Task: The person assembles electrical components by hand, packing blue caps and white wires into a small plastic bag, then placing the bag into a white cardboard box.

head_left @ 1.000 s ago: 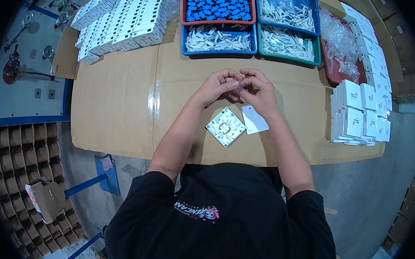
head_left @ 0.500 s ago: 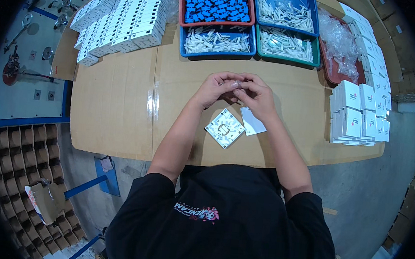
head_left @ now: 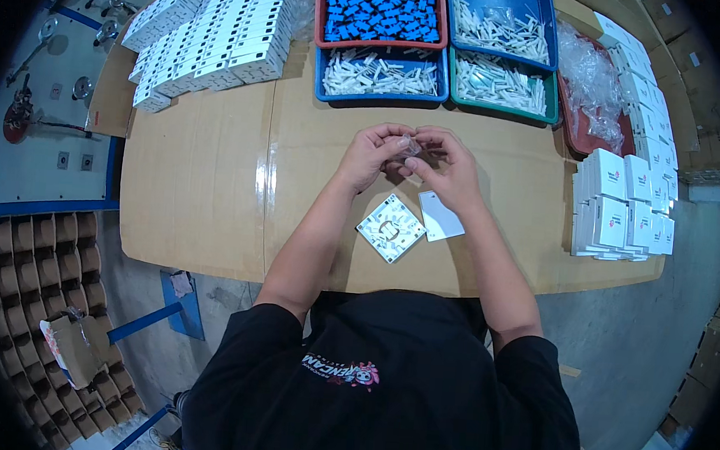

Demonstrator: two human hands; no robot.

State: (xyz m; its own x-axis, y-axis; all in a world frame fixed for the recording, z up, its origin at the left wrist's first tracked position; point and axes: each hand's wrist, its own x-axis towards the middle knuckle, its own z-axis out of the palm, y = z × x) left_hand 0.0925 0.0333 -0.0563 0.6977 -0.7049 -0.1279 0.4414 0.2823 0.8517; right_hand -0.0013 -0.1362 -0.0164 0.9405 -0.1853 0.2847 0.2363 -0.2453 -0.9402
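One small, crinkled piece of clear plastic (head_left: 412, 149) sat above the middle of the brown cardboard-covered table (head_left: 198, 174), with the left hand (head_left: 370, 155) and the right hand (head_left: 450, 169) both pinched closed on it. Toward the near edge lay one flat, square, white patterned panel (head_left: 391, 229) and, just beside its right corner, one white rectangular card (head_left: 440, 217). Toward the far edge stood five plastic trays (head_left: 381, 102): two red, two blue, one green. Stacked white boxes (head_left: 223, 39), too many to count, filled the far left corner.
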